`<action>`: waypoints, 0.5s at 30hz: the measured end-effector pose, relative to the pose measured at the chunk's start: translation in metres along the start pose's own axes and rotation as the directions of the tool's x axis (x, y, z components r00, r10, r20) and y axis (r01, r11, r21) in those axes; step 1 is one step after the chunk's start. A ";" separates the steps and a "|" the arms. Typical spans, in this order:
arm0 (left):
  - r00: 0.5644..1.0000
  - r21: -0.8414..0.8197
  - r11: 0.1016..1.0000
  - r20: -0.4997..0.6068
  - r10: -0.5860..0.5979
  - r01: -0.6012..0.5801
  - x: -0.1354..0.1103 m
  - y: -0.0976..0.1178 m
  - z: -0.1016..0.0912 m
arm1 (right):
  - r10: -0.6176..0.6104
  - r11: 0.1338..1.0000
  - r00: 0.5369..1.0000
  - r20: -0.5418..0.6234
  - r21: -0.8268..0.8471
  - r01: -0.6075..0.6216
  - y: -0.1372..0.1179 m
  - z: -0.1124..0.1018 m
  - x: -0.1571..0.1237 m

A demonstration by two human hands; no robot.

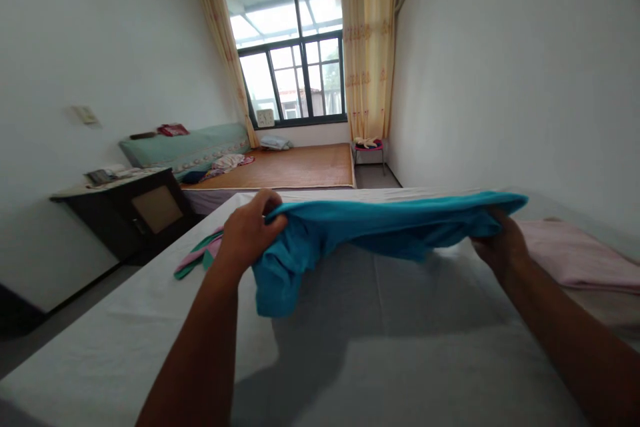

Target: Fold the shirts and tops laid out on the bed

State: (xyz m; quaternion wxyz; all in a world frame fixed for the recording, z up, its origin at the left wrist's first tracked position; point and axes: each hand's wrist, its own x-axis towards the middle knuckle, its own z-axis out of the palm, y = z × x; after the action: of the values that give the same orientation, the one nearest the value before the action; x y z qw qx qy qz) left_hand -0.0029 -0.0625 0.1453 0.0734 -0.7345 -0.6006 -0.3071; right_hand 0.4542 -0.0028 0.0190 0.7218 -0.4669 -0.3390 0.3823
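Note:
A turquoise cloth (370, 227) is stretched in the air above a white-sheeted bed (400, 347). My left hand (247, 230) is closed on the cloth's left end, and a loose fold hangs down below it. My right hand (500, 243) grips the right end, its fingers partly hidden under the fabric. The cloth sags slightly in the middle and casts a shadow on the sheet.
Green and pink fabric (200, 255) lies on the sheet at the left. A folded pink cloth (575, 253) rests at the right. Beyond are a dark bedside cabinet (135, 210), a second bed with a bamboo mat (285, 167), a small stool (369, 147) and a curtained window (295, 60).

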 end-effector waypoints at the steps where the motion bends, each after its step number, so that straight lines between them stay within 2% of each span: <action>1: 0.999 -0.073 0.997 -0.051 0.008 -0.012 0.010 -0.002 -0.002 | 0.014 0.995 1.000 0.019 0.099 -0.015 -0.004 0.001 0.002; 3: 0.997 -0.294 0.956 -0.076 -0.013 -0.009 0.036 -0.006 0.007 | 0.088 0.952 0.995 0.053 0.288 -0.099 -0.004 0.001 0.008; 4: 0.997 -0.425 0.905 -0.053 -0.053 0.026 0.049 -0.009 0.017 | 0.131 0.927 0.990 0.055 0.347 -0.142 0.001 0.001 0.011; 5: 0.986 -0.595 0.790 0.022 -0.164 0.145 0.063 -0.013 0.031 | 0.163 0.915 0.986 0.045 0.367 -0.168 0.009 0.000 0.015; 6: 0.973 -0.643 0.737 0.058 -0.222 0.207 0.075 -0.018 0.045 | 0.170 0.925 0.985 0.021 0.341 -0.167 0.017 -0.001 0.018; 9: 0.936 -0.694 0.650 0.104 -0.337 0.311 0.092 -0.039 0.087 | 0.031 0.996 0.999 0.015 0.088 -0.032 0.044 -0.005 0.021; 11: 0.917 -0.704 0.616 0.127 -0.379 0.352 0.087 -0.056 0.105 | -0.064 0.991 0.996 0.059 -0.112 0.071 0.052 -0.004 0.017; 13: 0.917 -0.676 0.633 0.178 -0.356 0.377 0.070 -0.071 0.113 | -0.099 0.940 0.977 0.186 -0.304 0.154 0.051 0.003 0.007; 14: 0.924 -0.633 0.675 0.220 -0.313 0.379 0.059 -0.078 0.114 | -0.086 0.895 0.951 0.298 -0.397 0.206 0.048 0.008 0.000; 15: 0.927 -0.571 0.732 0.272 -0.259 0.372 0.048 -0.084 0.113 | -0.057 0.826 0.899 0.435 -0.485 0.287 0.045 0.014 -0.007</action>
State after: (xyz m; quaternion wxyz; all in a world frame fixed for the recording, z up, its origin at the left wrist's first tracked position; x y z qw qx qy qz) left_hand -0.0351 0.0541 0.0586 -0.2748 -0.6287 -0.5885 -0.4277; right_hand 0.4284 0.0088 -0.0189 0.5085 -0.5282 -0.6146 0.2911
